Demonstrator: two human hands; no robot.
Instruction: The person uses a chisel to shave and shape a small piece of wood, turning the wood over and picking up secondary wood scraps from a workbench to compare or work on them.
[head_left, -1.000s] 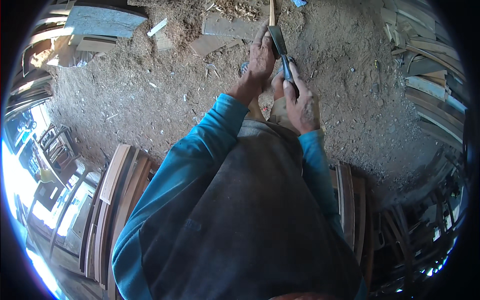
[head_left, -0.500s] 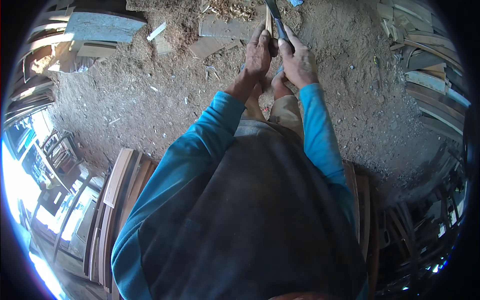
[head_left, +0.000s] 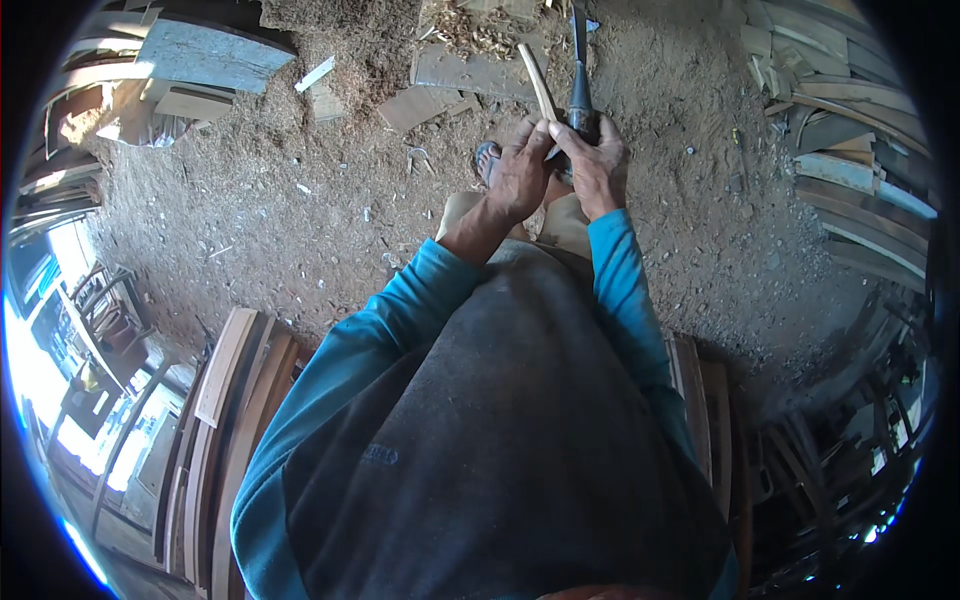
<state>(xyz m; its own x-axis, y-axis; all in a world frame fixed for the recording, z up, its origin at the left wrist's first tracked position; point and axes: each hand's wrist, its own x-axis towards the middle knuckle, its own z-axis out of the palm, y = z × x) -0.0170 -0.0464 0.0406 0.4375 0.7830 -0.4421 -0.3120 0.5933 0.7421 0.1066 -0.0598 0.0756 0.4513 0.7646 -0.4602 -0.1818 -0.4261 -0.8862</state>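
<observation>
My left hand is closed around the lower end of a slim, pale wood strip, which points away from me and leans left. Close beside it, my right hand grips the dark handle of a long-bladed knife. Its narrow blade points straight away from me, just right of the strip, with a gap between the two. The fingers of both hands nearly meet where the strip and handle come together. My palms hide the strip's lower end and part of the handle.
Ahead on the dirt floor lie flat boards topped with curled wood shavings. Stacked planks stand at the far left and right. More timber rests beside my left side. My sandalled foot shows below my hands.
Both hands have drawn back toward me. The knife blade, earlier lying against the strip, now stands apart to its right. The strip tilts further left, and my left foot has come into view.
</observation>
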